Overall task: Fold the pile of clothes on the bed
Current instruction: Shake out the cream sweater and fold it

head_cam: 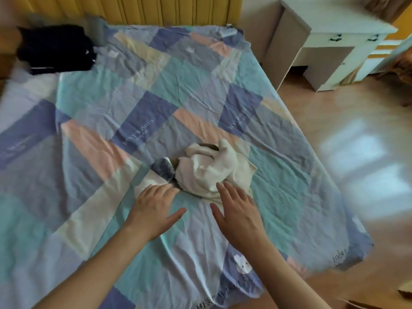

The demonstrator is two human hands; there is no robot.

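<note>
A crumpled pile of clothes [209, 170] lies near the middle of the bed, mostly a cream garment with bits of grey and dark blue cloth showing at its left and top. My left hand [153, 208] reaches toward the pile's left side, fingers straight, fingertips at its near edge. My right hand [236, 210] is stretched out with spread fingers, its fingertips at the cream garment's near right edge. Neither hand holds anything.
The bed is covered by a patchwork sheet [156, 90] in blue, teal, pink and cream. A black garment or bag [55, 49] sits at the far left corner. A white desk [338, 43] and wooden floor [356, 152] lie to the right.
</note>
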